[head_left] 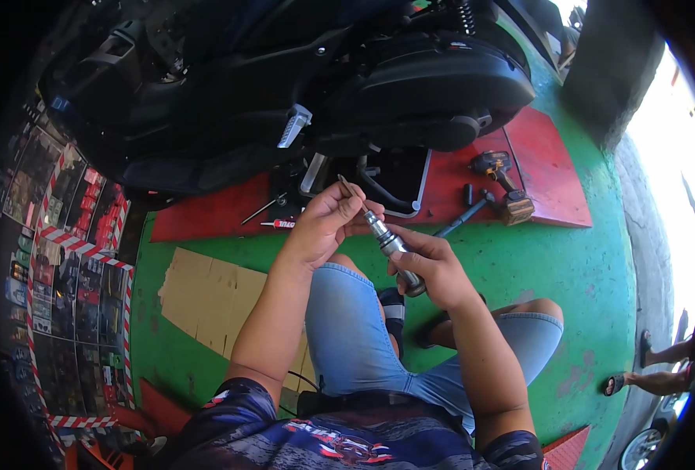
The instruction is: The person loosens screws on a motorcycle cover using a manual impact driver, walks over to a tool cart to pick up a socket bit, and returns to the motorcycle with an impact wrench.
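Between my two hands is a silver hand impact driver, tilted with its thick end towards me. My right hand is closed around its body. At the other end, my left hand pinches a thin metal driver bit, whose tip points up and away. The bit lies in line with the driver's nose; my fingers partly hide where they meet. Just beyond my hands stands a dark scooter, with a black tray below it.
On the red platform lie a cordless impact driver, a blue-handled hammer, a black socket and a red-and-white tube. Cardboard covers part of the green floor. Glass display cases stand left; another person's legs show at right.
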### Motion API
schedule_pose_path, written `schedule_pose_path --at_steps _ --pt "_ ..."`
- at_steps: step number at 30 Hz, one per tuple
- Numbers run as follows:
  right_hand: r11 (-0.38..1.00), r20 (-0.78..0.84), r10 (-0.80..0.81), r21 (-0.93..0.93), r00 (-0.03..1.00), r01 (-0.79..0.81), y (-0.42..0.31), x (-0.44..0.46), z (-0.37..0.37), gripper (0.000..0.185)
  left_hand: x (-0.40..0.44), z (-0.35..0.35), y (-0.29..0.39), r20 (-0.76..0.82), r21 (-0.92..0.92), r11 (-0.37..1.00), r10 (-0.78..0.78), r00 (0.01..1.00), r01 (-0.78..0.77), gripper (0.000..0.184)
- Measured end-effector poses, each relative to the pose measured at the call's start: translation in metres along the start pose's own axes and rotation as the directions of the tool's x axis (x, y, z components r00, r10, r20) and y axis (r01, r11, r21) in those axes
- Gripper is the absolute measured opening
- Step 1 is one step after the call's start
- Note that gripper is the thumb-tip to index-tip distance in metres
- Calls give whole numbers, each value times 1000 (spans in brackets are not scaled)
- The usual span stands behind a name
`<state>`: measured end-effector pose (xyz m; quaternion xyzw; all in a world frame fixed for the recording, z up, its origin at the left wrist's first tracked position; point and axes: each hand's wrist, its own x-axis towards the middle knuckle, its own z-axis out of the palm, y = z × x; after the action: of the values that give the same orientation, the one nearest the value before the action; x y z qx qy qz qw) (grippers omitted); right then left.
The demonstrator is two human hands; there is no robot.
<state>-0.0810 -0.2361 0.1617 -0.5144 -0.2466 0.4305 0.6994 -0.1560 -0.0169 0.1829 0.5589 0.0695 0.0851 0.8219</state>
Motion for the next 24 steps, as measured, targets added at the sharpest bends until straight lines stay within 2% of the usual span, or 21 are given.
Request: schedule_pose_path --at_steps 2,4,5,8,11,12,14,15,16,18,19,20,22,23,24 --pt "1000 0 10 20 1000 -10 4 8 5 55 -2 0 5 -71 59 995 -70 995 74 14" --pt "991 -46 -61 -122 997 55 9 17 12 55 -2 -7 6 -97 71 994 -74 993 81 14" --pt "991 -45 -63 -122 997 57 12 21 15 55 -1 -11 7 -115 85 993 -77 990 87 15" --pt "998 -65 -57 -27 996 56 26 44 26 47 8 -33 4 -172 30 989 -136 976 143 16" --pt "997 -110 5 72 994 3 42 74 37 31 22 -51 0 -249 62 986 -133 959 153 20" --pt "997 -109 0 77 994 9 49 87 42 31 27 -56 -3 -248 70 986 -132 960 154 20" --pt "978 -211 -28 197 977 71 59 111 53 23 33 -67 -15 -285 72 990 -100 953 125 24" --pt "978 -210 -11 202 978 54 60 123 56 29 35 -74 -20 -296 120 989 -51 954 90 32" --pt "976 -217 -11 211 976 58 61 134 60 29 34 -80 -23 -291 126 987 -58 955 99 32" --pt "965 -251 -61 231 966 121 60 157 68 39 32 -93 -23 -399 297 945 -6 917 136 38" --pt "961 -243 -11 267 970 78 53 165 71 47 27 -95 -20 -404 199 970 -47 914 138 44" --pt "958 -248 -8 276 969 79 57 179 73 47 24 -94 -19 -403 205 968 -54 914 147 44" --pt "955 -312 -137 209 940 209 61 207 78 48 22 -94 -19 -402 272 962 89 911 26 47" --pt "935 -273 -63 320 960 152 60 216 79 50 20 -95 -19 -402 273 961 80 912 36 47" --pt "933 -278 -58 328 959 151 59 224 80 50 19 -96 -17 -393 325 946 114 912 21 48"
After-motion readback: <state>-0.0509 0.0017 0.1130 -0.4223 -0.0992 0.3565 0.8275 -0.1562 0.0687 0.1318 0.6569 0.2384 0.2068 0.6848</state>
